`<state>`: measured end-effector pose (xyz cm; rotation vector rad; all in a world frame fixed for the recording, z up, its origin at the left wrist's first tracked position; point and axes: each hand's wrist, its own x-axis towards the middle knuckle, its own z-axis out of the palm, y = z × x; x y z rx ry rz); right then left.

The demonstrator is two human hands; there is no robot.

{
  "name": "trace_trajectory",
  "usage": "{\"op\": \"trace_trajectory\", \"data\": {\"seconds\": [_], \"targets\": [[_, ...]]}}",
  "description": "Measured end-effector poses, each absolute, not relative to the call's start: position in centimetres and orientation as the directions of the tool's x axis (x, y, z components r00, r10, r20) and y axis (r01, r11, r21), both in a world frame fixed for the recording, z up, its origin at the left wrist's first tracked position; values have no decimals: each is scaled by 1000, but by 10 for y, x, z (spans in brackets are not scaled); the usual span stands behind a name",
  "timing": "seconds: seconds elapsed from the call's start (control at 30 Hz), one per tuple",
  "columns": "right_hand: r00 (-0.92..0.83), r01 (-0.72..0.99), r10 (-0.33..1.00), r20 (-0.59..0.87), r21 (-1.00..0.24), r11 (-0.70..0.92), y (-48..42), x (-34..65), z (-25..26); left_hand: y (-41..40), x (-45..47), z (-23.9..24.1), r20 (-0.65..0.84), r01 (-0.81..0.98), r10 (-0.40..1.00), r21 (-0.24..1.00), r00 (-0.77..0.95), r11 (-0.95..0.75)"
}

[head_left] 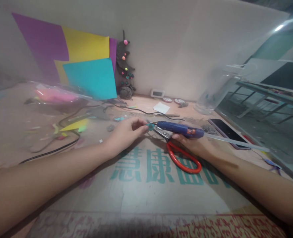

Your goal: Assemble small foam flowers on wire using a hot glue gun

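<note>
My left hand (128,134) is closed in a pinch on a small teal craft piece (150,126). My right hand (194,140) is wrapped round a blue glue gun (176,128), its tip beside the teal piece. A long whitish glue stick (235,142) sticks out of the gun's back end. Red-handled scissors (183,162) show just under the gun and against my right hand; whether they lie on the table or touch the fingers, I cannot tell. Below my hands spreads a printed cardboard sheet (136,198) with large green characters.
Purple, yellow and turquoise sheets (91,79) lean on the wall, beside a dark hanging ornament (124,62). A plastic jar (208,96) and a phone (228,132) are at the right. Black cable (54,151), paper scraps and a bag with pink contents (57,95) lie left.
</note>
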<state>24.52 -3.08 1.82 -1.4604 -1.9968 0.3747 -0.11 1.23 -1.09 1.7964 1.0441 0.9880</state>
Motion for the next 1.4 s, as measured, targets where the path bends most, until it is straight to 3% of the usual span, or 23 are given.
{"op": "trace_trajectory", "data": {"seconds": [0.47,1.4], "targets": [[-212,710,927,309,-603,364,-30,249,11,3,2,3,164,323,950,913,267,-249],[-164,751,940,300,-579,316,-31,249,10,3,0,3,199,366,939,882,282,-297]]}}
